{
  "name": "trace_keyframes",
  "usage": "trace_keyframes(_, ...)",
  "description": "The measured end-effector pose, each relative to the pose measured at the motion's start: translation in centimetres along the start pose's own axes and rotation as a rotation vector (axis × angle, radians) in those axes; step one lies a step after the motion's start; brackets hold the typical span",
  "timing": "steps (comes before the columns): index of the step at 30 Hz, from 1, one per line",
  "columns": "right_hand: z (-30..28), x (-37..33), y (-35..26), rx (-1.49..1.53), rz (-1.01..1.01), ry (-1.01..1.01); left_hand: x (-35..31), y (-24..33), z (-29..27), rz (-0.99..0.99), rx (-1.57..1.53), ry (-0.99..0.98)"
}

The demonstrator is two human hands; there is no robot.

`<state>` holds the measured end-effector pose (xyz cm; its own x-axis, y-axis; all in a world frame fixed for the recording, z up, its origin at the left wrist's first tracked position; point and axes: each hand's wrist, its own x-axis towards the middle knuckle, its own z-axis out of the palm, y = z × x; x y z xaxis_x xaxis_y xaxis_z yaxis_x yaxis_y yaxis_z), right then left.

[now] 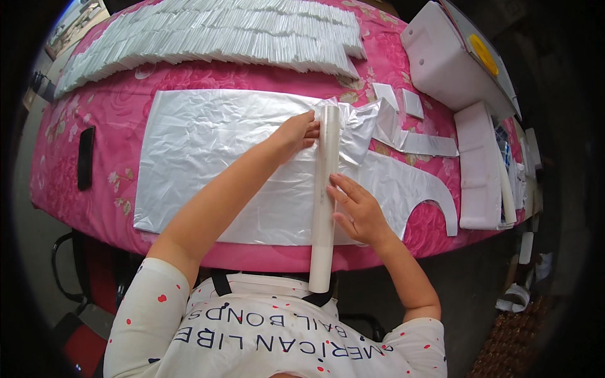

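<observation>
The tube (322, 201) lies across the crinkly silver sheet (214, 151), its near end poking past the table edge toward the person. Left hand (296, 133) is up by the far end, fingers loosely bent and resting against the tube's left side, not wrapped around it. Right hand (359, 211) is unclenched too, spread on the other side with fingertips just touching the tube.

For containers, there's a white foam box (441, 57) at the far right corner, with a board and a yellow ring (484, 55) on its right side; can't see what's in it. Just nearer is a foam tray (477, 167), with a pale roll (506, 189) and some blue packets (503, 142) past its wall. Can't tell if they're inside or behind it. Rows of folded packs (239, 34) fill the far side of the pink cloth (107, 170), sitting right on it.
</observation>
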<state>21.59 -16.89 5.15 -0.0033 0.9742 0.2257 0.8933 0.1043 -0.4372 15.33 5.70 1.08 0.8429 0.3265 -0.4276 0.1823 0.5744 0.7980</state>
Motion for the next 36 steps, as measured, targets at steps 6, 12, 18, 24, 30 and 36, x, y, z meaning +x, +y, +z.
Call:
trace_keyframes(6, 0.6, 0.7, 0.2, -0.133, -0.108, -0.169, -1.9, 1.0, -1.2, 0.370, 0.662, 0.283)
trace_keyframes(12, 8.0, 9.1, -7.5, 0.110, -0.143, -0.235, -9.5, 2.2, -7.7, 0.517, 0.596, 0.300)
trace_keyframes(18, 8.2, 12.9, -12.9, 0.211, -0.411, -0.141, -22.0, 0.3, -15.1, 0.492, 0.586, 0.561)
trace_keyframes(24, 12.3, 13.0, -10.7, 0.013, -0.378, -0.076, -31.2, -5.4, -17.7, 0.401, 0.502, 0.685)
trace_keyframes(30, 15.1, 16.8, -13.8, -0.125, -0.391, -0.146, -32.6, -8.6, -14.6, 0.516, 0.603, 0.730)
trace_keyframes(36, 17.9, 18.5, -16.2, -0.093, -0.319, -0.121, -31.5, -9.1, -10.2, 0.423, 1.384, 0.896)
